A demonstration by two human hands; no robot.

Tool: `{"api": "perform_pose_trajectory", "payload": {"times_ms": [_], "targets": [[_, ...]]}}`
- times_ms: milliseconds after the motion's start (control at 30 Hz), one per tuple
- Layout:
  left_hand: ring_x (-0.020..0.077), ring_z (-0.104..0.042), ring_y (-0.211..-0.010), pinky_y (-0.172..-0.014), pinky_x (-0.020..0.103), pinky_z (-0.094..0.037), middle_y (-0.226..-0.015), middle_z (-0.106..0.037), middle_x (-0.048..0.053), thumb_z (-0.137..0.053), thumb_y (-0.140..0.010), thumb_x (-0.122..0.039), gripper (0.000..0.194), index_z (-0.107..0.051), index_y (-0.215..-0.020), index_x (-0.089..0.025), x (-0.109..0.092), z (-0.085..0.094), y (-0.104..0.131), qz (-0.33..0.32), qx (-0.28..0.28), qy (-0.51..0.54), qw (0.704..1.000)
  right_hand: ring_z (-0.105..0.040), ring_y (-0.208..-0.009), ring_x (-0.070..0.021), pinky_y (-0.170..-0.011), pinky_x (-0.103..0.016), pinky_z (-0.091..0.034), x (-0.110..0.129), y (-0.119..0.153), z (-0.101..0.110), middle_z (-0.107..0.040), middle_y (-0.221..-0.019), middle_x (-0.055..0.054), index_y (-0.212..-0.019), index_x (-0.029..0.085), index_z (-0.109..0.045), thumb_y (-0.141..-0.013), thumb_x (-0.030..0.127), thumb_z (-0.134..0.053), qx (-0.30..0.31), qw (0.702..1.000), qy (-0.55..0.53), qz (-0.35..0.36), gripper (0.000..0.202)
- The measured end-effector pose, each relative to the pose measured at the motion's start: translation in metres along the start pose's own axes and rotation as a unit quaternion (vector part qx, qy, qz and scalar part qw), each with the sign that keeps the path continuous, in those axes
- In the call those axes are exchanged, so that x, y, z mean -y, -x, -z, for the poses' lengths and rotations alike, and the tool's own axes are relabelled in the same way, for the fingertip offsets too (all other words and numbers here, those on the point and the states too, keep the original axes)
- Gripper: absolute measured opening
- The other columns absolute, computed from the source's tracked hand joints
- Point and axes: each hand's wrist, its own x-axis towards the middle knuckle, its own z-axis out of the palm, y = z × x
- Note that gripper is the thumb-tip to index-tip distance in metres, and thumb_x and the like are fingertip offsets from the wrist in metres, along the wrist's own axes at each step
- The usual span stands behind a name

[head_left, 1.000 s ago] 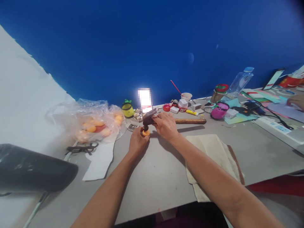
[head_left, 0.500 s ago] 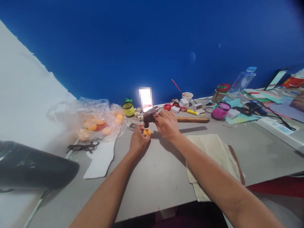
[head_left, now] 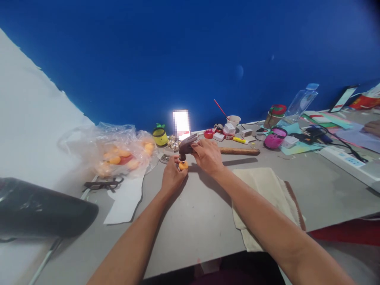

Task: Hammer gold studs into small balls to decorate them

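Observation:
My right hand (head_left: pixel 208 155) grips a claw hammer (head_left: pixel 239 151) close to its head, and the wooden handle sticks out to the right. The hammer's dark head points down just over a small round orange piece (head_left: pixel 183 166), at or very near its top. My left hand (head_left: pixel 172 173) pinches that orange piece against the grey table from the left side. What the piece is cannot be made out. Just behind my left fingers sits a small tray (head_left: pixel 165 158) of tiny metal bits.
Left are a plastic bag of orange pieces (head_left: pixel 118 152), glasses (head_left: pixel 103 184), white paper (head_left: pixel 126 202) and a dark cylinder (head_left: pixel 44 208). A beige cloth (head_left: pixel 258 190) lies beneath my right forearm. Farther right stand a pink pouch (head_left: pixel 274 138), a bottle (head_left: pixel 303 103) and a power strip (head_left: pixel 347 158). Another person's hand (head_left: pixel 372 127) shows.
The hammer head has dipped very slightly toward the orange piece. Both hands keep their grip, and the view has shifted a little.

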Motion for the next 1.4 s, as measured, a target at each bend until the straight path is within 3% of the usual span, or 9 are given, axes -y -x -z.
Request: {"api": "perform_pose_trajectory", "payload": {"times_ms": [100,267,433,633,833,1233,1400], "targets": [[0.0150,-0.063,-0.070,-0.072,0.030,-0.050,-0.108,-0.072,0.005,-0.071,-0.076,-0.018,0.048,-0.057,-0.122,-0.021,-0.002,0.001,0.001,-0.003,-0.002,-0.002,1.000,-0.054,-0.101,-0.0275,-0.082,-0.039,-0.030,0.000,0.000,0.001,-0.070,-0.108,-0.012,-0.124,0.022,-0.073,-0.104,0.027,-0.055,-0.016,1.000,-0.001,0.001,0.026],[0.0136,-0.061,-0.066,-0.070,0.029,-0.049,-0.111,-0.072,0.005,-0.071,-0.076,-0.019,0.046,-0.057,-0.120,-0.022,-0.005,0.002,0.001,0.015,0.005,0.008,1.000,-0.054,-0.101,-0.0280,-0.081,-0.039,-0.029,-0.001,0.000,0.000,-0.071,-0.104,-0.011,-0.129,0.023,-0.071,-0.104,0.023,-0.055,0.014,1.000,0.003,0.003,0.030],[0.0123,-0.059,-0.061,-0.069,0.030,-0.049,-0.110,-0.073,0.004,-0.070,-0.077,-0.017,0.047,-0.057,-0.122,-0.022,-0.004,0.002,0.002,0.002,0.006,0.011,1.000,-0.054,-0.100,-0.0280,-0.082,-0.039,-0.029,-0.002,0.000,0.001,-0.070,-0.105,-0.012,-0.122,0.022,-0.073,-0.105,0.027,-0.053,-0.023,1.000,0.008,0.001,0.027],[0.0140,-0.062,-0.066,-0.070,0.030,-0.050,-0.115,-0.075,0.006,-0.071,-0.077,-0.019,0.045,-0.057,-0.119,-0.023,-0.004,0.002,0.002,0.005,0.008,0.017,1.000,-0.054,-0.101,-0.0272,-0.083,-0.039,-0.029,0.000,0.001,-0.002,-0.071,-0.106,-0.011,-0.127,0.023,-0.072,-0.103,0.020,-0.054,0.000,1.000,0.006,0.015,0.030],[0.0127,-0.059,-0.060,-0.071,0.031,-0.050,-0.115,-0.077,0.006,-0.071,-0.077,-0.018,0.048,-0.055,-0.122,-0.023,-0.001,0.001,0.001,0.004,0.008,0.022,1.000,-0.053,-0.100,-0.0273,-0.083,-0.039,-0.029,-0.001,0.000,0.000,-0.070,-0.107,-0.012,-0.121,0.022,-0.074,-0.106,0.025,-0.051,-0.024,1.000,0.013,0.004,0.028],[0.0148,-0.061,-0.067,-0.074,0.034,-0.051,-0.110,-0.070,0.005,-0.071,-0.076,-0.022,0.055,-0.057,-0.129,-0.021,-0.004,0.005,0.003,0.020,0.017,0.015,1.000,-0.058,-0.104,-0.0305,-0.085,-0.040,-0.033,-0.010,-0.001,0.000,-0.072,-0.108,-0.014,-0.135,0.023,-0.067,-0.100,0.021,-0.059,0.027,0.998,0.029,-0.041,0.036],[0.0190,-0.064,-0.084,-0.081,0.035,-0.053,-0.111,-0.065,0.006,-0.070,-0.078,-0.025,0.031,-0.066,-0.108,-0.021,-0.006,0.007,0.006,-0.026,0.019,0.006,0.999,-0.062,-0.106,-0.0307,-0.085,-0.039,-0.038,-0.022,-0.003,0.000,-0.075,-0.111,-0.013,-0.130,0.019,-0.065,-0.093,0.018,-0.069,0.082,0.992,0.008,-0.093,0.038]]}}
